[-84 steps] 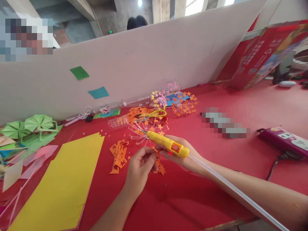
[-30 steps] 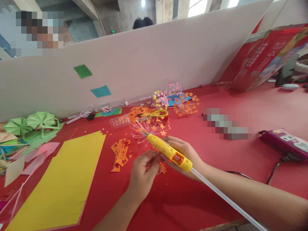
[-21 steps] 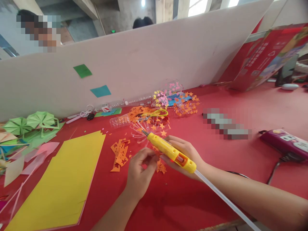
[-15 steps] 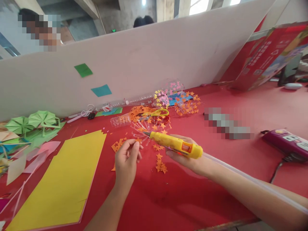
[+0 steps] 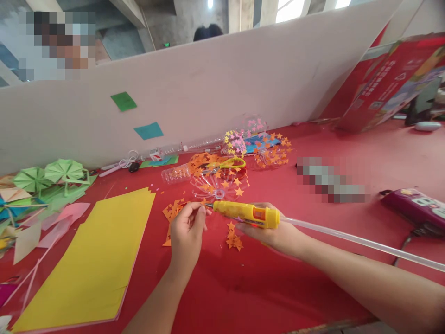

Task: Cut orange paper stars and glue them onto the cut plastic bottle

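My right hand [image 5: 269, 232] is closed round a yellow glue gun [image 5: 243, 213], with a long clear glue stick [image 5: 340, 237] running out of its back end. The gun's nozzle points left and meets, or nearly meets, a small orange paper star [image 5: 204, 202]. My left hand [image 5: 187, 222] pinches that star between thumb and fingertips. Just behind the nozzle lies a clear plastic bottle piece cut into fanned strips [image 5: 219, 194], some strips tipped with orange stars. Loose orange stars [image 5: 234, 239] form a small pile between my hands. Punched orange paper scraps [image 5: 170, 211] lie partly behind my left hand.
Yellow paper sheets [image 5: 104, 250] cover the left front. Yellow-handled scissors [image 5: 232, 163] and another star-tipped bottle piece [image 5: 273, 153] are farther back. Folded green paper [image 5: 64, 171] sits at the left. At the right are a purple device with a cord [image 5: 413, 206] and a red box [image 5: 385, 88].
My left hand has moved left and up from the star pile, now with a star in its fingertips. My right hand has swung the glue gun flatter, bringing its nozzle to the star.
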Motion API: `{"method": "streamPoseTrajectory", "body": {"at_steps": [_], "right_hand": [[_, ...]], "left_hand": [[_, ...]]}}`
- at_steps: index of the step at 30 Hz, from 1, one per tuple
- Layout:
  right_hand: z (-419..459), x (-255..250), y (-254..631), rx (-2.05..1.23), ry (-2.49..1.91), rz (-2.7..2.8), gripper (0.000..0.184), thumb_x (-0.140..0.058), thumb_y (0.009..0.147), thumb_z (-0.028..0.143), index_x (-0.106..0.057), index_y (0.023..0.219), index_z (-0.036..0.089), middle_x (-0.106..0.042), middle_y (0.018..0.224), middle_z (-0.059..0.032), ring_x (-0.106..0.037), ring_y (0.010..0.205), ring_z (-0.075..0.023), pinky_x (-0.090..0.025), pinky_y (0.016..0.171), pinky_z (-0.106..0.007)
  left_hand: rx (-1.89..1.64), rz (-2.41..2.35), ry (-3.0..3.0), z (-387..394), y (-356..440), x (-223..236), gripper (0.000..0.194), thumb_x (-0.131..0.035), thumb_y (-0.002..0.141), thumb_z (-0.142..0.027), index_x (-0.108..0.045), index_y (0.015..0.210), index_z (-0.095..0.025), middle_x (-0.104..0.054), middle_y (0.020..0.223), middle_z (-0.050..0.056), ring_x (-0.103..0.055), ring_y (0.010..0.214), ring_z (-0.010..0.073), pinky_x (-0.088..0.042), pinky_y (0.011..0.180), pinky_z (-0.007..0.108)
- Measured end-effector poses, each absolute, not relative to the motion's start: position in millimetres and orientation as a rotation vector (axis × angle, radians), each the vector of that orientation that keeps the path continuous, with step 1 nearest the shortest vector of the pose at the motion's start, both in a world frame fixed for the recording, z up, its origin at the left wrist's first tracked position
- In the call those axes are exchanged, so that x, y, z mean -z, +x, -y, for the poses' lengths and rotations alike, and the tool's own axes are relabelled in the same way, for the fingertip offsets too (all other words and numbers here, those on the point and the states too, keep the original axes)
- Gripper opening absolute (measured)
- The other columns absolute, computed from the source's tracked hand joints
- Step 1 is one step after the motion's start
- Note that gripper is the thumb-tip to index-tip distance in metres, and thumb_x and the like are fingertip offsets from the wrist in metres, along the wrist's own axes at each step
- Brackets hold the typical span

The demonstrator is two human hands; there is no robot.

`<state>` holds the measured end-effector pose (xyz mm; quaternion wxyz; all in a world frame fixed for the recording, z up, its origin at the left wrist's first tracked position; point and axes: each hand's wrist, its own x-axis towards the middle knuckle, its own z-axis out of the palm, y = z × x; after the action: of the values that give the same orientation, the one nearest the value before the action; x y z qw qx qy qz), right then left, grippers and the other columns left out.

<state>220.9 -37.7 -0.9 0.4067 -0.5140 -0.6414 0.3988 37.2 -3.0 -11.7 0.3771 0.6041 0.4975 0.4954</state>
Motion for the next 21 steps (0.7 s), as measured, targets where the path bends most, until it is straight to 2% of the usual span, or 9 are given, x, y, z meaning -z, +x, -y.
{"method": "streamPoseTrajectory", "body": {"at_steps": [7, 13, 21], "right_hand": [[38.5, 1.4, 219.9, -0.982, -1.385, 1.622, 0.026, -0.058, 0.073, 0.039, -0.072, 0.084, 0.02, -0.064, 0.062, -0.0015, -0.056, 0.053, -0.019, -0.043, 0.047, -0.028], [39.2, 0.3, 218.6, -0.889, -1.464, 1.602, 0.022, -0.06, 0.071, 0.041, -0.066, 0.065, 0.02, -0.056, 0.053, -0.0001, -0.051, 0.047, -0.0171, -0.039, 0.042, -0.027], [36.8, 3.0, 221.9, -0.899, -1.199, 1.71, 0.012, -0.062, 0.08, 0.029, -0.071, 0.077, 0.023, -0.061, 0.054, 0.0039, -0.055, 0.047, -0.0152, -0.041, 0.038, -0.023]], "left_hand": [[-1.255, -1.293, 1.564, 3.2, 37.1, 10.9, 0.02, -0.054, 0.083, -0.034, -0.061, 0.074, -0.017, -0.057, 0.06, -0.001, -0.047, 0.048, 0.0086, -0.036, 0.042, 0.018], [-1.228, -1.308, 1.598, 3.1, 36.9, 11.4, 0.022, -0.054, 0.083, -0.035, -0.061, 0.072, -0.018, -0.051, 0.052, -0.003, -0.047, 0.046, 0.0094, -0.035, 0.042, 0.019], [-1.219, -1.326, 1.581, 4.3, 38.0, 8.1, 0.02, -0.054, 0.083, -0.033, -0.06, 0.072, -0.018, -0.051, 0.05, -0.003, -0.049, 0.047, 0.011, -0.036, 0.043, 0.02]]}}
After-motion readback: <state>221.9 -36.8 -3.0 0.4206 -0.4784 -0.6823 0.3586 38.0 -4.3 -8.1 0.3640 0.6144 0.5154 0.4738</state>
